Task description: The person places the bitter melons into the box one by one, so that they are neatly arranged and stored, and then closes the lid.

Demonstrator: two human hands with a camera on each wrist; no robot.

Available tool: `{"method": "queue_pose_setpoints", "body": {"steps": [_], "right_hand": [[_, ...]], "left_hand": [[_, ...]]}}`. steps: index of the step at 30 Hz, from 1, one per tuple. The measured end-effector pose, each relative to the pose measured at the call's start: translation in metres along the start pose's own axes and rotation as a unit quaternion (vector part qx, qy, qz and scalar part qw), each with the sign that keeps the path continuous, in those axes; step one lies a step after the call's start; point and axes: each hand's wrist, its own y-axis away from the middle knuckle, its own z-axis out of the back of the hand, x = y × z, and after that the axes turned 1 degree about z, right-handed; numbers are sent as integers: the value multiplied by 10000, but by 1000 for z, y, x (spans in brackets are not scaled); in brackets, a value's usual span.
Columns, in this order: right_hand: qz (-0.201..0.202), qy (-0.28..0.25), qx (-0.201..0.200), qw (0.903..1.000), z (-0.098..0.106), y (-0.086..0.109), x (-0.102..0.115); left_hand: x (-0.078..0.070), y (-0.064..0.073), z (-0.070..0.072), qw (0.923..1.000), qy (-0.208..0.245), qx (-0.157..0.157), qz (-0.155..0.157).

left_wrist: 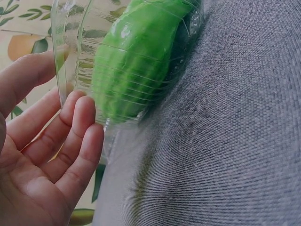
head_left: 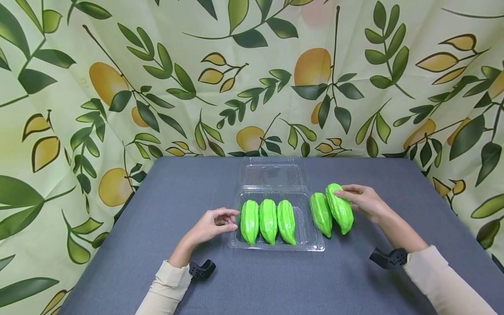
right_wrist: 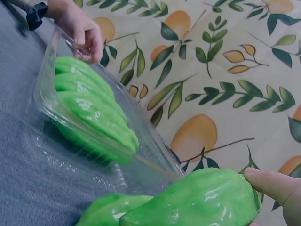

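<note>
In the head view a clear hinged plastic container (head_left: 275,248) holds three green bitter gourds, one of them the middle bitter gourd (head_left: 268,221), lying side by side. At its left rim my left hand (head_left: 214,225) lightly holds the edge with thumb and fingertips. My right hand (head_left: 366,201) grips another bitter gourd (head_left: 340,209), its thumb on the near side and the fingers partly hidden behind. Just left of that one, a bitter gourd (head_left: 321,215) lies beside the container's right wall. Up close, the left wrist view shows a bitter gourd (left_wrist: 136,70) through the ribbed plastic wall.
The container's transparent lid (head_left: 273,173) lies open toward the back. Underneath is a grey cloth-covered table (head_left: 252,284). A leaf-and-fruit patterned curtain (head_left: 260,78) rises behind and along both sides. Each wrist wears a black band, such as the right wristband (head_left: 387,258).
</note>
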Motion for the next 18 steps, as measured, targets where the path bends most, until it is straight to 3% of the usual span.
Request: {"method": "queue_pose_setpoints", "body": {"steps": [18], "right_hand": [[317, -85, 27, 9995, -19, 6, 10]], "left_hand": [[-1, 0, 0, 10000, -40, -13, 22]]}}
